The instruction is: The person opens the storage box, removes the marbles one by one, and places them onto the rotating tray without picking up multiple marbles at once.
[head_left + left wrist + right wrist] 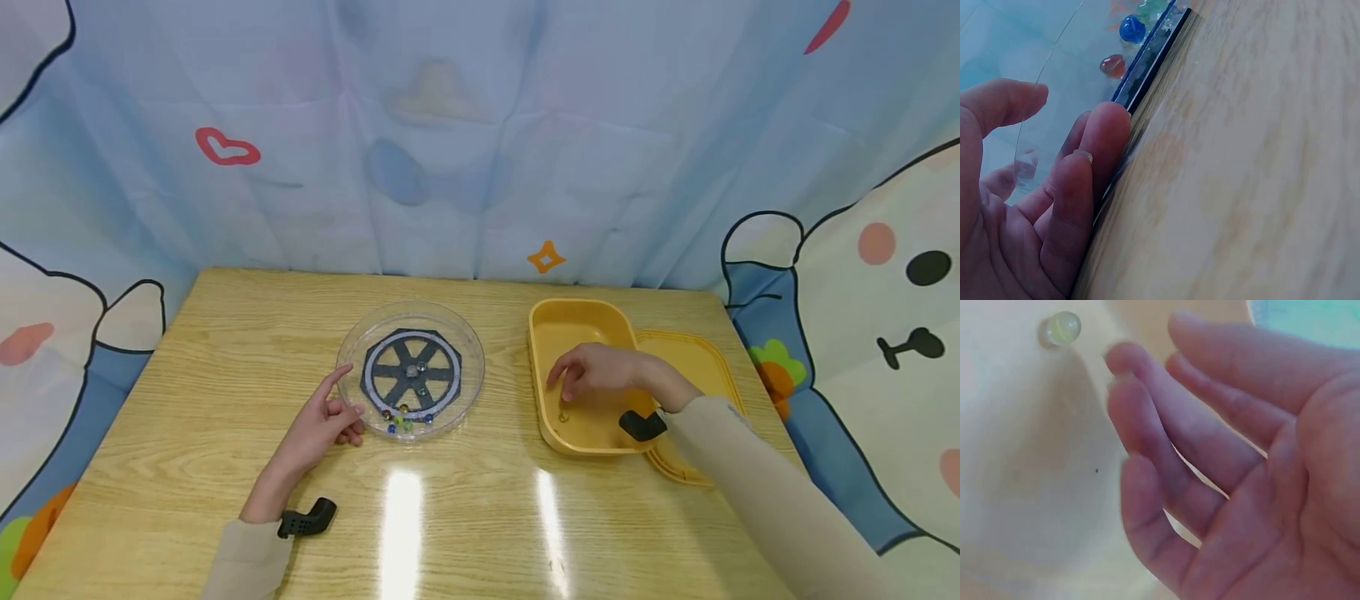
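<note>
My left hand is at the near left side of a round clear dish; its index finger and thumb reach to the rim. In the left wrist view, fingers lie along the outside of the dish wall. Inside the dish is a dark spoked wheel-like piece, with several coloured glass marbles gathered mostly at the near edge. My right hand reaches into a yellow tub, fingers loosely bent with nothing between them. One yellowish-green marble lies on the tub floor just beyond the fingertips.
A yellow lid lies on the table right of the tub, partly under it and behind the right forearm. Wooden tabletop surrounds the dish. A printed blue curtain hangs behind the table and at both sides.
</note>
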`<state>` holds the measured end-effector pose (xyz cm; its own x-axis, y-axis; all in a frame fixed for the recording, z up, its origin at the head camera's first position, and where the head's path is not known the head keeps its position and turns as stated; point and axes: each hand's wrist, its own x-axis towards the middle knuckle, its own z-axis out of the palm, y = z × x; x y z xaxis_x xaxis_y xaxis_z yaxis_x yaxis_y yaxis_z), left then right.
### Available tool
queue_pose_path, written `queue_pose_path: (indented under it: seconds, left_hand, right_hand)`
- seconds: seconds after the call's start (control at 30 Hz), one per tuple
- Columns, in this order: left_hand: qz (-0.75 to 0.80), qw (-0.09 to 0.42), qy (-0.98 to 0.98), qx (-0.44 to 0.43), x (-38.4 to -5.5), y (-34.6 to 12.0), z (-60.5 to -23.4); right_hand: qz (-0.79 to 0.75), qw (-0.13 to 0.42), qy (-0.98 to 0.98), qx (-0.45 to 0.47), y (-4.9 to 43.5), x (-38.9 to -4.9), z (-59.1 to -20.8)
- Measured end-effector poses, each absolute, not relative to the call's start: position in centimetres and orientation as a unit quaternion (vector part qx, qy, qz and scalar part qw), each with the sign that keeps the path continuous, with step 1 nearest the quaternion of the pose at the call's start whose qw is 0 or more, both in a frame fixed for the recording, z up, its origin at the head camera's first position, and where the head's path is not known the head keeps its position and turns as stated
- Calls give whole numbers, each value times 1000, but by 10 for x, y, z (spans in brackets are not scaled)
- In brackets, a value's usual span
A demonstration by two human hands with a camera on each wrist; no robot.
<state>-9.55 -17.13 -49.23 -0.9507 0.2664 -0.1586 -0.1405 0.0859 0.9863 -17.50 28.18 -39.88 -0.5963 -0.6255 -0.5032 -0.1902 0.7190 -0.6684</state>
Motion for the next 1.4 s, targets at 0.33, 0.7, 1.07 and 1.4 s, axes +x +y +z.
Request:
queue_pose_path:
  seconds: [0.33,0.7,1.07,1.4]
  left_hand:
    - [672,153,724,41,-96,-171,-494]
    - [669,152,726,37,-95,-172,-494]
    - [670,154,725,38,-95,-171,-491]
    - [671,155,724,38,-94,-171,-491]
  right_hand:
    - [-221,406,854,-237,277,-180,-413]
    - [-202,368,867,-270,260,-174,-423]
    - [-227,508,807,-197,264,-169,-410]
    - [-320,550,753,-171,267,-174,-414]
